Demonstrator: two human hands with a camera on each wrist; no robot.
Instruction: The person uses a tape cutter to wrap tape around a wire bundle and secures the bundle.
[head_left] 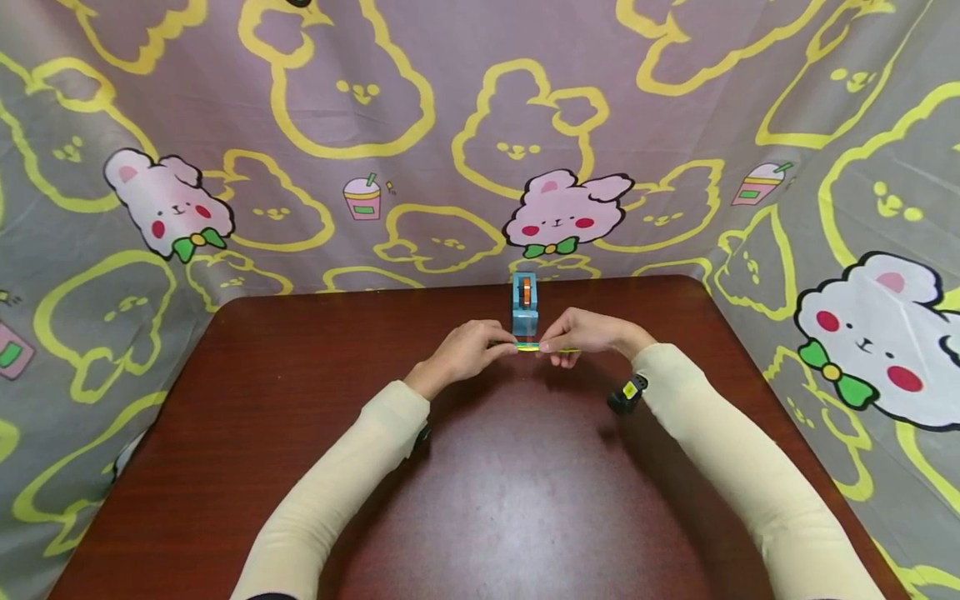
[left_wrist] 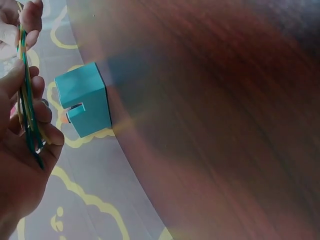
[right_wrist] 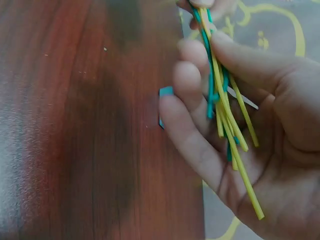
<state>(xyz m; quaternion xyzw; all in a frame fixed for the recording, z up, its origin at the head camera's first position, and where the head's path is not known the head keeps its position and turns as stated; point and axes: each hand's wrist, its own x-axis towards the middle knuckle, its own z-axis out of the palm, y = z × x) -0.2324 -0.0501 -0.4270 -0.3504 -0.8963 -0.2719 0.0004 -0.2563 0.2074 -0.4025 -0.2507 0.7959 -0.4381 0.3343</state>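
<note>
Head: left grip (head_left: 467,346) and right grip (head_left: 587,332) pinch strands (head_left: 528,347)

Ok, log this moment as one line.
left hand: pinches green-yellow strand bundle | right hand: pinches same bundle | tape dispenser: on table, beyond hands

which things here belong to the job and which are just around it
Job:
- strands, yellow and green, between left grip and right grip
- blue dispenser, probably, just beyond them

Just around:
- table
- patterned cloth
- wrist cameras
</note>
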